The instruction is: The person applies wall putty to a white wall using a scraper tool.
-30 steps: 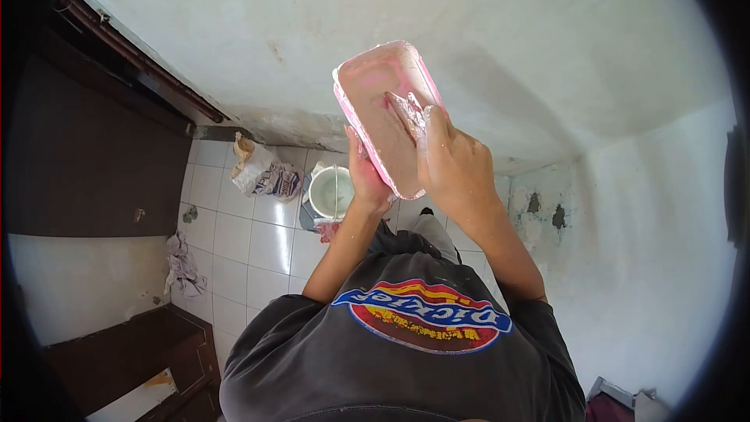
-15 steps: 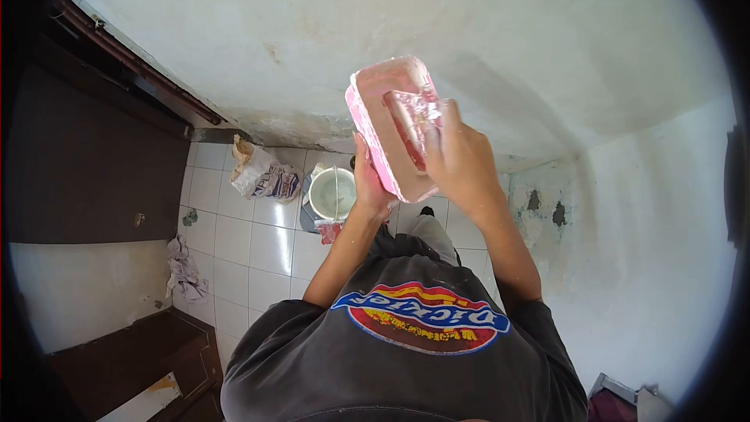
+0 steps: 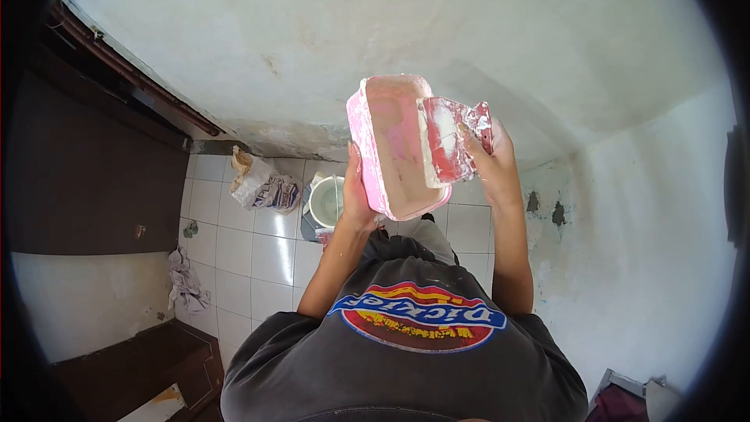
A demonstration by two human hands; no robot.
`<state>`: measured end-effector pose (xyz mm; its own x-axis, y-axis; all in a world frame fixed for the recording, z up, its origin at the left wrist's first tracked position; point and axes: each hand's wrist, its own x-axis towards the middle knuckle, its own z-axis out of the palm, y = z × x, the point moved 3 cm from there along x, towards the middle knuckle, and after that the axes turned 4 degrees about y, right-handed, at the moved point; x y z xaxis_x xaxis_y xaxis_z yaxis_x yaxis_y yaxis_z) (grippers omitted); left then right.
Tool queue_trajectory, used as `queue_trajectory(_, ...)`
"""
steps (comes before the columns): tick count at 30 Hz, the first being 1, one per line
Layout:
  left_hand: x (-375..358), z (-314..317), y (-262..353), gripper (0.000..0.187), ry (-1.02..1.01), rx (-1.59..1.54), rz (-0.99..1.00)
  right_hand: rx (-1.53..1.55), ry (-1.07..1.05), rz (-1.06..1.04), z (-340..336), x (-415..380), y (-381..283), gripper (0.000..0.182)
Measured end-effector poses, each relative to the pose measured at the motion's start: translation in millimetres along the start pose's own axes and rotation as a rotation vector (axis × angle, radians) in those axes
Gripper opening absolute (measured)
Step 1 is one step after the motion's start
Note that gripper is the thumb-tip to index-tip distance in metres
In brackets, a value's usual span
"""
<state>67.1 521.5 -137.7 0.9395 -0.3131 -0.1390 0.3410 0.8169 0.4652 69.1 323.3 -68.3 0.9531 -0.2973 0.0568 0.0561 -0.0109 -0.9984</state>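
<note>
My left hand (image 3: 358,194) is closed on the left side of a pink plastic tub (image 3: 366,158), holding it up in front of the wall. Pale plaster coats the tub's rim and much of its inside, with pink showing through at the bottom. In my right hand (image 3: 498,166) is a red putty scraper (image 3: 453,144), its broad blade smeared with white plaster. The blade lies over the tub's right rim, its flat face turned up toward me. My right thumb presses on the scraper near its handle end.
A pale wall (image 3: 312,39) rises close ahead. On the tiled floor (image 3: 234,230) stand a white bucket (image 3: 324,202) of cloudy water and a torn plaster sack (image 3: 266,180). A crumpled rag (image 3: 185,277) lies farther left. Chipped patches (image 3: 558,213) mark the right wall.
The scraper has come up out of the tub's inside to its right rim and turned flat face up. The tub has shifted slightly down.
</note>
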Motion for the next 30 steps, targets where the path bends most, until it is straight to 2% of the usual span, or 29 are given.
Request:
queue_trajectory(6, 3, -12, 8, 0.058, 0.061, -0.012, -0.032, 0.081, -0.027, 0.100, -9, 1, 11, 0.024)
queue_trajectory(10, 2, -15, 15, 0.058, 0.044, -0.048, -0.075, 0.115, -0.007, 0.138, -13, 1, 20, 0.027)
queue_trajectory(12, 1, -17, 23, 0.058, -0.025, -0.133, -0.069, 0.059, 0.051, 0.184, -17, 2, 26, 0.034)
queue_trajectory(16, 0, -20, 18, 0.057, 0.017, -0.043, -0.016, 0.162, 0.126, 0.082, -33, 0, 25, 0.037)
queue_trajectory(19, 0, -15, 18, 0.051, 0.040, -0.127, -0.026, 0.331, 0.186, 0.024, -30, 2, 17, 0.039)
queue_trajectory(21, -1, -8, 18, 0.050, 0.015, -0.087, 0.006, 0.520, 0.238, 0.161, -26, -1, 13, 0.036)
queue_trajectory(22, -1, -6, 20, 0.050, 0.009, -0.054, 0.043, 0.526, 0.244, 0.150, -26, -1, 14, 0.036)
queue_trajectory(24, -2, -2, 21, 0.049, 0.025, -0.056, 0.034, 0.632, 0.171, 0.154, -21, -2, 17, 0.036)
queue_trajectory(28, -4, 1, 24, 0.051, 0.034, -0.004, -0.001, 0.693, 0.176, 0.179, -9, -7, 11, 0.040)
queue_trajectory(30, -5, 0, 25, 0.052, 0.036, 0.007, -0.011, 0.689, 0.117, 0.039, -5, -7, 9, 0.038)
